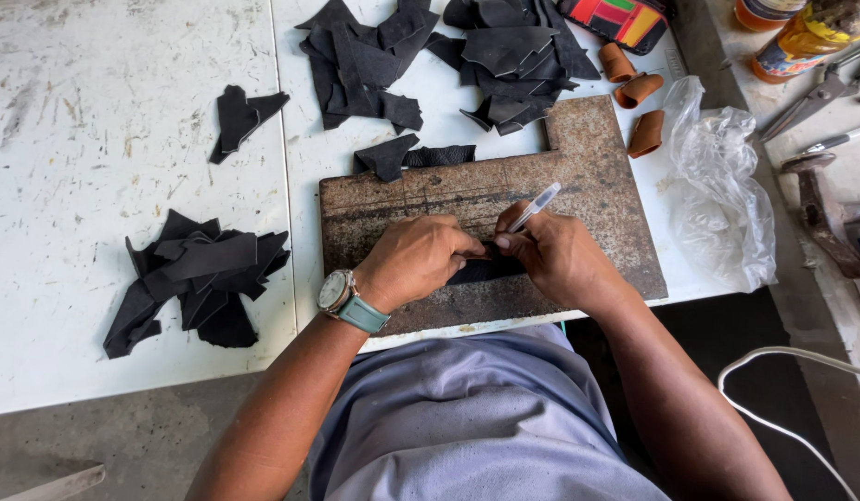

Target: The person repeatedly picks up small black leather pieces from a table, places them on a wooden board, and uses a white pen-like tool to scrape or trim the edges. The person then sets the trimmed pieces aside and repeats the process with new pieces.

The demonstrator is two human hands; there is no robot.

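Right, I'm looking straight down at the work, and the black leather piece (481, 269) lies flat on the rusty metal slab (597, 199), pinned between both hands near the slab's front edge. My left hand (416, 262) is curled down over it, fingertips pressing its left end; a watch with a teal strap (348, 301) sits on that wrist. My right hand (560, 260) is closed around a clear-barrelled pen (534, 207), barrel slanting up and away, tip hidden behind the fingers at the leather's upper edge. I'd judge this as marking in hand, though I can't make out any line on the piece yet.

How far along? Hard to say exactly. A pile of black offcuts (196, 288) sits well to the left on the white table (96, 130), and bigger heaps of cut black pieces (448, 56) lie beyond the slab, so plenty of cutting looks done. Both forearms come in low and converge, wrists bent inward, elbows wide. Three tan leather curls (634, 93) and a crumpled clear plastic bag (727, 186) rest to the right.
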